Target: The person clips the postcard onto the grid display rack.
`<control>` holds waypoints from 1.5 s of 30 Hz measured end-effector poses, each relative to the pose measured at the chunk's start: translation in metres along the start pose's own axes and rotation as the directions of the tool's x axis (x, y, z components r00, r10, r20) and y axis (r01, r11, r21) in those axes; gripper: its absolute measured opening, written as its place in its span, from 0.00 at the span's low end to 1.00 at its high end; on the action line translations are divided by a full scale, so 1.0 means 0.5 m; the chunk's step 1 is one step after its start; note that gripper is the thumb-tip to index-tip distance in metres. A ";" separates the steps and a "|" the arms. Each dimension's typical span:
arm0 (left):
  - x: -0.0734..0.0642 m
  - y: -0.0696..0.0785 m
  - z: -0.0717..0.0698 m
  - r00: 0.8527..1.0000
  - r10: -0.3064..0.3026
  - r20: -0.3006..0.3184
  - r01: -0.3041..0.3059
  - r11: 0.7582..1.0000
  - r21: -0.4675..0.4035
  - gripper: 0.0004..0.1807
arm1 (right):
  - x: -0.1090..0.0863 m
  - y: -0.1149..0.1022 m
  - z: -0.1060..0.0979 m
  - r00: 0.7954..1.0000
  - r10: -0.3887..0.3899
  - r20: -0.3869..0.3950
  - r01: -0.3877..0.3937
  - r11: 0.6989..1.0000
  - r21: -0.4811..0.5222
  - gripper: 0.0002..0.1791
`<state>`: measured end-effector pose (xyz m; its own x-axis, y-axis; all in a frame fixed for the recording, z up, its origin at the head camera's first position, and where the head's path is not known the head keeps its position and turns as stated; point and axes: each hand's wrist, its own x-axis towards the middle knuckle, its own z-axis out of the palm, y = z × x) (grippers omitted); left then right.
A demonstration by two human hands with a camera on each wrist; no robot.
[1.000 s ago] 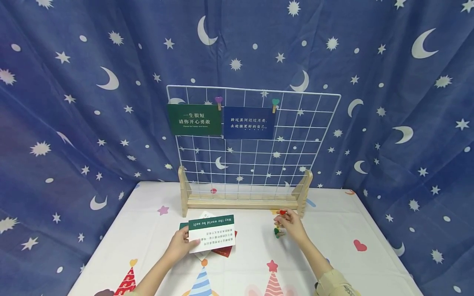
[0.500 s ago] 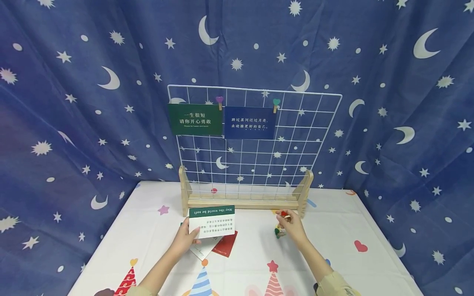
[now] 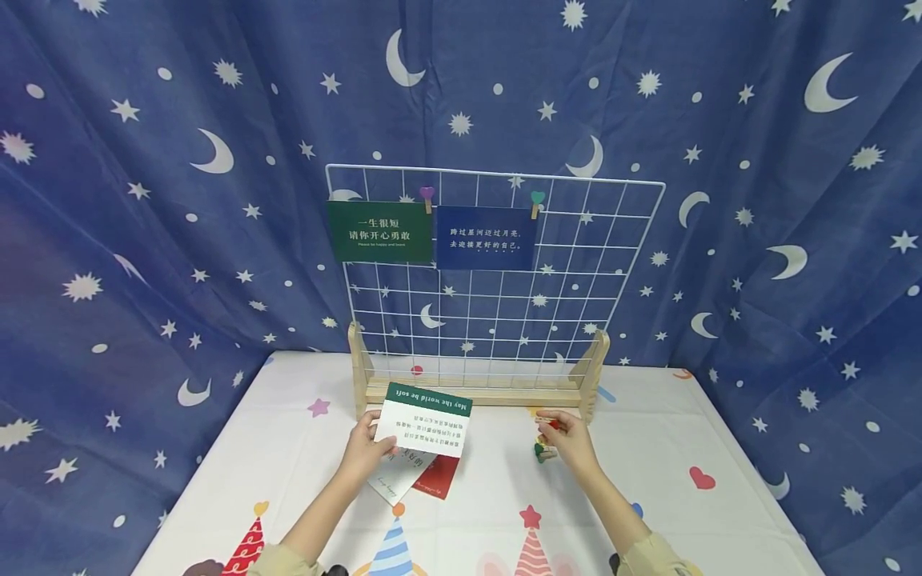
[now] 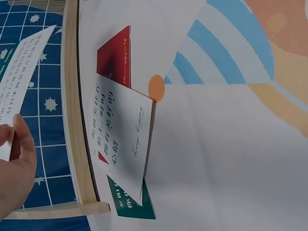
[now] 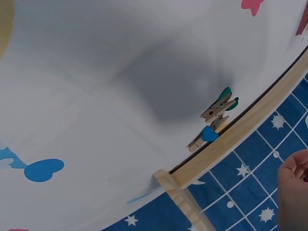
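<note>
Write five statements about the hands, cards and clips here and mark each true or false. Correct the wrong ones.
1. The left hand holds a white card with a green band. True.
2. The right hand grips the blue card. False: the right hand pinches a small clip with a red part; the blue card hangs on the wire grid.
3. In the head view, the purple clip is at the green card's upper right corner. True.
4. Print on the white card with a green band reads upright in the head view. False: it appears upside down.
5. On the table, another white card partly covers a red card. True.
</note>
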<state>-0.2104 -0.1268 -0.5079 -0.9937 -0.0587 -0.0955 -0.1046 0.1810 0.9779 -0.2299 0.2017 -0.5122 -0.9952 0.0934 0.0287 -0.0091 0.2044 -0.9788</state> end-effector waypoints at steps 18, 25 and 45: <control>-0.002 0.021 0.015 0.965 0.222 -0.142 -0.216 0.975 0.058 0.13 | -0.008 0.014 -0.006 0.994 -0.042 0.097 0.043 0.999 0.000 0.15; -0.010 0.019 0.021 0.953 0.295 -0.069 -0.282 0.947 0.153 0.11 | -0.012 0.012 -0.006 1.000 -0.009 0.028 0.006 0.997 0.081 0.15; -0.018 0.016 0.026 0.907 0.397 -0.144 -0.375 0.914 0.158 0.10 | -0.022 0.021 -0.014 0.994 -0.103 -0.048 0.106 0.993 0.056 0.15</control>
<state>-0.2028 -0.1119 -0.5015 -0.9366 -0.1229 0.3282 0.2703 0.3428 0.8997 -0.2186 0.2096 -0.5216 -0.9832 0.1181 0.1393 -0.1198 0.1587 -0.9800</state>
